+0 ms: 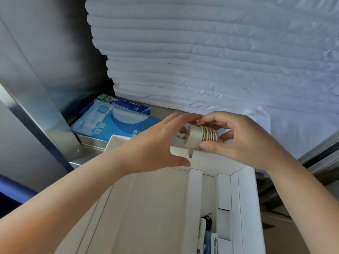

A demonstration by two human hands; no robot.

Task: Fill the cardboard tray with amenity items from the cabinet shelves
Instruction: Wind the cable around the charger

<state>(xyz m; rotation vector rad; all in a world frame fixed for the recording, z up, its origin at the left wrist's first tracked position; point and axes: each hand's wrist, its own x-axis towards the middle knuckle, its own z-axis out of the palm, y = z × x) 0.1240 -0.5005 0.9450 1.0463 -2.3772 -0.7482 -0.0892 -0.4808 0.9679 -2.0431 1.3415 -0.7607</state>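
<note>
Over the far wall of the cardboard tray (211, 163), just short of the cabinet shelf (88, 143), holds a small charger (200, 136) aloft. Pinches it in the right grip (244, 138), thumb below and fingers curled over the wound cable, probably to stop the coil springing loose. Has the left grip (156, 143) alongside, released, fingers straight, grasping nothing, tips close to the plug end; cannot tell whether touching. Seems meant to steady or take over the piece before lowering it. Holds it clear of the tray floor, touching neither wall nor divider.

Looks pale beige all over: rounded plug body, flat prongs (180, 135) pointing toward the left grip, cable wrapped in tight even turns around the rear, short connector end (190, 154) dangling free beneath. Looks hard, light and compact, easy to set down anywhere, though likely to unwind if let go carelessly.

Judging by the tray, early in the filling: wide compartment bare, only a few sachets (207, 235) in the narrow slot at the right. Farther back on the shelf, blue packets (110, 123) lying flat at the left, beside a tall stack of folded white linen (201, 61), presumably further stock.
</note>
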